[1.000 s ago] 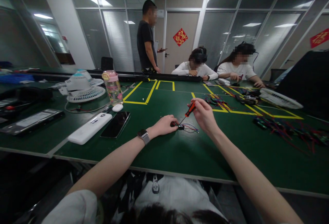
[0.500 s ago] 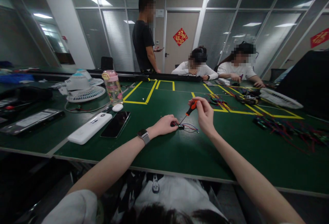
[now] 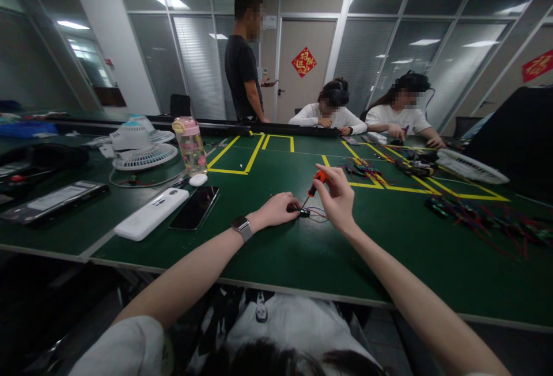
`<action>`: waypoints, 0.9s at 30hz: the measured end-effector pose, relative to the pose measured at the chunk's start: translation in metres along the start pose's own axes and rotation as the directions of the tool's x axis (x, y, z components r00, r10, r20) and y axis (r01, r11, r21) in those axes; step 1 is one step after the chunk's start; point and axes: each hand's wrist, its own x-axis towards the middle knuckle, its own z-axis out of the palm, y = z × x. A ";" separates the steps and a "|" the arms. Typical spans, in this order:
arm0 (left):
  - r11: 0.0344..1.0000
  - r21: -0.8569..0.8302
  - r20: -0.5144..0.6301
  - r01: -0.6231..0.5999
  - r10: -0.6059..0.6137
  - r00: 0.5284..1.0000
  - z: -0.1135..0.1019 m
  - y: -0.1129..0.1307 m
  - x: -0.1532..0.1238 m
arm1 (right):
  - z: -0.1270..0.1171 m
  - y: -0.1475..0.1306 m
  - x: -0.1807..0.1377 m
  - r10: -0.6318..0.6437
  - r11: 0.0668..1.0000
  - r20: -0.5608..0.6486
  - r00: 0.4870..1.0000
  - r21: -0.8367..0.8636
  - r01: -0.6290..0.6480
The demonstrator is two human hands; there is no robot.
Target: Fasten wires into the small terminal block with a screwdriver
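Note:
My left hand (image 3: 277, 209) rests on the green table (image 3: 302, 249), its fingers pinched on a small black part (image 3: 304, 212) with thin red and blue wires (image 3: 319, 213). A watch sits on that wrist. My right hand (image 3: 338, 196) grips a small screwdriver with an orange and black handle (image 3: 317, 179). The screwdriver's tip points down at the small black part.
A white power bank (image 3: 151, 213), a black phone (image 3: 194, 207), a pink-lidded bottle (image 3: 190, 145) and white fans (image 3: 138, 145) lie to the left. Wire bundles (image 3: 475, 215) lie at the right. Two seated people and one standing person are across the table.
My right hand has moved down and left with the screwdriver, closer to the small part. My left hand has stayed put. The standing person has shifted slightly.

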 end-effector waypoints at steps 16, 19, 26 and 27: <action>1.000 0.005 -0.003 -0.012 0.012 1.000 0.000 0.001 -0.001 | -0.004 0.011 0.014 0.451 0.820 -0.136 0.882 0.453 -0.349; 1.000 -0.005 -0.003 -0.015 0.015 1.000 0.000 0.000 -0.001 | -0.009 0.013 0.020 0.507 0.782 -0.125 0.853 0.484 -0.393; 1.000 -0.016 0.010 -0.006 0.007 1.000 -0.002 0.001 -0.002 | -0.018 0.011 0.025 0.406 0.895 -0.125 0.905 0.255 -0.366; 1.000 -0.014 0.010 -0.005 0.005 1.000 -0.002 0.001 -0.002 | -0.018 0.010 0.025 0.373 0.916 -0.128 0.919 0.210 -0.343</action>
